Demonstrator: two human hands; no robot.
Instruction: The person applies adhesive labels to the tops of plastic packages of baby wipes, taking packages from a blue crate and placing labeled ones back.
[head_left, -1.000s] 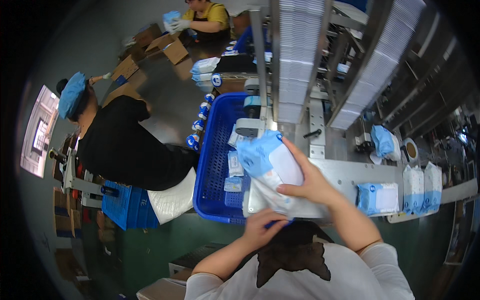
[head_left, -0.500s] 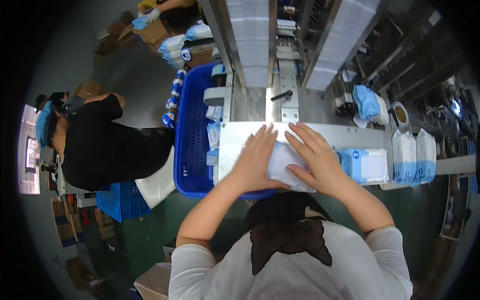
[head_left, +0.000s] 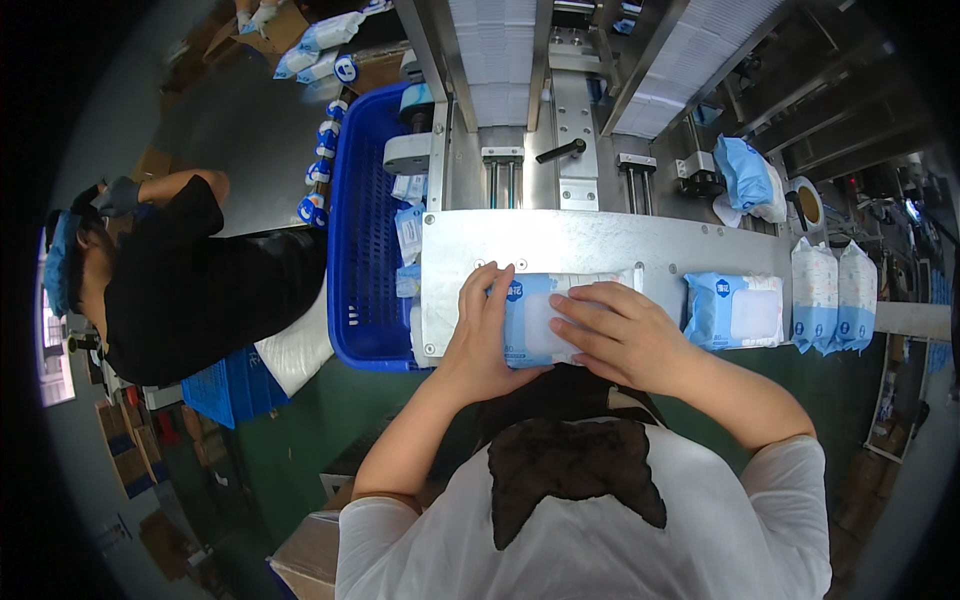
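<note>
A blue-and-white pack of wipes (head_left: 532,318) with a pale lid lies flat on the metal plate in front of me. My left hand (head_left: 478,335) cups its left end, thumb along the near edge and fingers pointing away from me. Over the lid and right half rests my right hand (head_left: 630,340), its fingers stretched out and slightly apart, hiding much of that side. A second wipes pack (head_left: 735,308) lies lid up, right of my right hand.
Two upright packs (head_left: 835,300) stand farther right. A blue basket (head_left: 345,230) holding small packs is at left. Tall stacks of white pieces (head_left: 497,60) stand in metal guides beyond the plate (head_left: 600,235). At far left, a person in black (head_left: 200,290) works.
The wipes pack between my hands now lies straight, its blue left end showing. My right hand has come down over the lid with its fingers turned leftward. The view has shifted slightly.
</note>
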